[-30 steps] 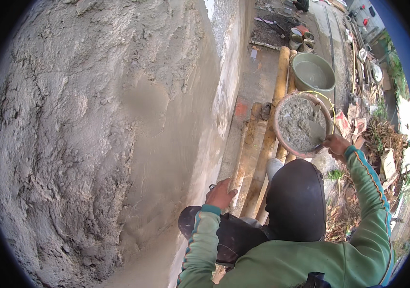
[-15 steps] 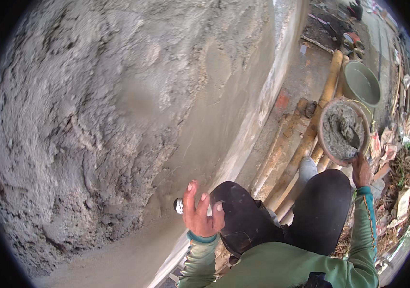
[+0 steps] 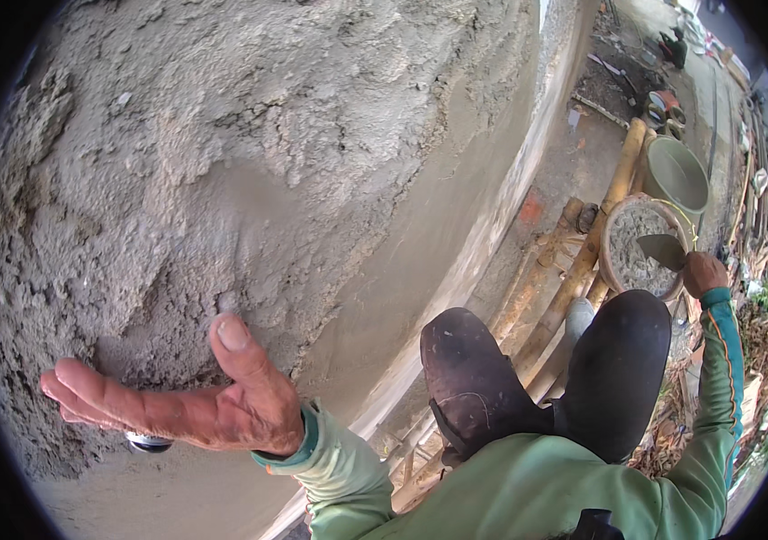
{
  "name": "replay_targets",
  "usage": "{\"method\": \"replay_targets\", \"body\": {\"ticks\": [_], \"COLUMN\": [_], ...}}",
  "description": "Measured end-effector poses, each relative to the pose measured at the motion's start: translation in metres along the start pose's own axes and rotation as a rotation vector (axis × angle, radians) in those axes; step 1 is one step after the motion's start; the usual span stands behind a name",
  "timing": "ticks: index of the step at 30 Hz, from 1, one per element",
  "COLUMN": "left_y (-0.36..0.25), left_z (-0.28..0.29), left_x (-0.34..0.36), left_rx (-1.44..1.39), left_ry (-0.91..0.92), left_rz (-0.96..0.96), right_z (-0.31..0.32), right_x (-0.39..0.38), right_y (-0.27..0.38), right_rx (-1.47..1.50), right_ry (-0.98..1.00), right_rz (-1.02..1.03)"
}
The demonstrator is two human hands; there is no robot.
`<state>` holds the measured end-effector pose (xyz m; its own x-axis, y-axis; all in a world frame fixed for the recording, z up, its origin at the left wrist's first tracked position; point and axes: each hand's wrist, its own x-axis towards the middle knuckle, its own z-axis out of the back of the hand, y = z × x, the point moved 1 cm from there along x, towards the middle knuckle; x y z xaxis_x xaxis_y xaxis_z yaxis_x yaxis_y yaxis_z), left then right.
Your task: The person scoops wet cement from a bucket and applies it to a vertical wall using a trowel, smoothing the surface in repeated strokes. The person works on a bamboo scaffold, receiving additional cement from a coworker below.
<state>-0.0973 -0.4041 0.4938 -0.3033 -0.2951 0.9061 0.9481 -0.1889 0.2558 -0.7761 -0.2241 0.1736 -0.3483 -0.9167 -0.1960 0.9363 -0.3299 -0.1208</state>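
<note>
Wet plaster wall (image 3: 249, 162), left hand (image 3: 177, 400) flat, fingers together, right hand (image 3: 703, 273) clamping trowel (image 3: 663, 250)

The wall (image 3: 249, 162) is grey all over, rough and mottled in its upper part, smoother and a shade paler in the band along its lower edge; the sleeve (image 3: 528, 486) is light green with a teal cuff, and an orange stripe runs down the other arm; the boots (image 3: 613, 369) are black, dusted with grey; the pan (image 3: 640, 247) has a brownish rim and holds grey mortar; the trowel (image 3: 663, 250) has a dark grey blade; the bucket (image 3: 676, 175) looks pale green, though it is small in the view; the bamboo poles (image 3: 582, 261) are tan yellow.
</note>
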Motion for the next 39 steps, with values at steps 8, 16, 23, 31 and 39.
{"method": "replay_targets", "body": {"ticks": [8,16,23,31,39], "left_y": [0.002,-0.009,0.001,-0.006,-0.006], "left_z": [-0.024,-0.034,-0.033,-0.027,-0.033], "left_x": [0.005,0.007,0.006,0.007,0.004], "left_rx": [0.334,0.263,0.413,0.429,0.462], "left_ry": [0.051,-0.077,-0.04,-0.016,-0.019], "left_rz": [0.02,-0.003,0.037,0.046,0.043], "right_z": [-0.035,0.014,-0.106,-0.104,-0.032], "right_x": [0.003,-0.047,-0.033,-0.131,-0.073], "right_y": [0.071,0.022,0.08,0.095,0.118], "right_rx": [0.009,0.318,1.016,1.881,2.275], "right_ry": [0.516,0.453,0.466,0.137,0.057], "right_rz": [-0.164,-0.619,-0.413,-0.771,-0.701]}}
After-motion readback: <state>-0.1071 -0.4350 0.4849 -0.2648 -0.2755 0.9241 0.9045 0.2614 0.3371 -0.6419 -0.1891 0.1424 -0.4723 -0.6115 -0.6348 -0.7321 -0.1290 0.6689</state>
